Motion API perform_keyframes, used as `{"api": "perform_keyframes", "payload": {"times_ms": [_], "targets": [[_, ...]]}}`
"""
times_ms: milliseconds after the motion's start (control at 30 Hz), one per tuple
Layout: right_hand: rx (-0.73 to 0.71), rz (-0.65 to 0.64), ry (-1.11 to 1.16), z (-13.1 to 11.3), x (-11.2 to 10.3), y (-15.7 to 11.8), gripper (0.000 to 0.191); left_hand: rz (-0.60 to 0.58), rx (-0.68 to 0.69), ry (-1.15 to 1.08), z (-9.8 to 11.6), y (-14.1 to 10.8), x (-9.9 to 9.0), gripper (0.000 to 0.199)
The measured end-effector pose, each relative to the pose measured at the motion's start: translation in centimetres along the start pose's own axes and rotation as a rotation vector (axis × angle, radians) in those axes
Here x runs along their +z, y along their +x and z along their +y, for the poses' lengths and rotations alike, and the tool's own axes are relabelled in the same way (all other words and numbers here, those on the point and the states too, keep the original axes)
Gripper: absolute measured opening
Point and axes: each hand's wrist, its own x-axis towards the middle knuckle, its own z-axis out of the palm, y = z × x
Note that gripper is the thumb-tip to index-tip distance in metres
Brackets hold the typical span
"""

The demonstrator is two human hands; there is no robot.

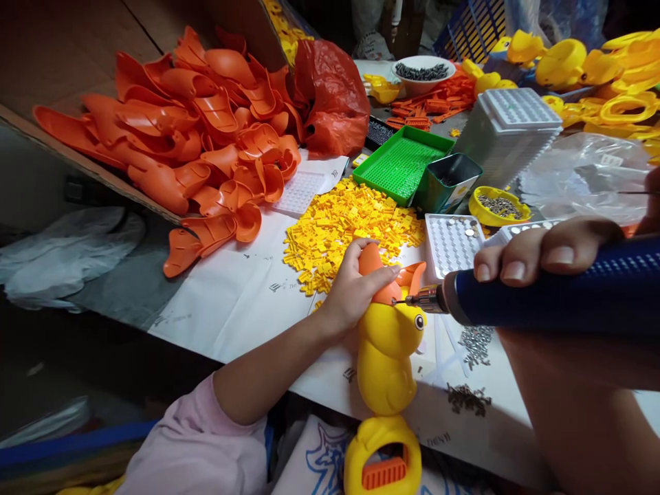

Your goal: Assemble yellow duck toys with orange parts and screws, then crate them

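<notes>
A yellow duck toy [388, 357] with a round eye and a ring-shaped handle lies over the table's front edge. My left hand [355, 289] is closed around the orange piece [384, 292] on the duck's head. In my right hand [546, 254] is a dark blue electric screwdriver [557, 289], held level from the right. Its bit touches the orange piece close to my left thumb. Two small heaps of screws, one silver [477, 344] and one darker [468, 399], lie on the white sheet right of the duck.
Orange parts [206, 117] fill a cardboard box at the left. Behind my left hand spreads a pile of small yellow pieces [345, 227]. A green tray [402, 161], a dark container [448, 182], white trays [454, 244] and a yellow dish of screws [498, 206] stand farther back.
</notes>
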Motion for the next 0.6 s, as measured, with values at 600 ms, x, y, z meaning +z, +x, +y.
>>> {"api": "perform_keyframes", "payload": {"times_ms": [600], "targets": [[-0.031,0.039,-0.077,-0.1,0.7,0.1,0.029,-0.005,-0.005,0.03,0.2,-0.2,0.0,0.048]]}}
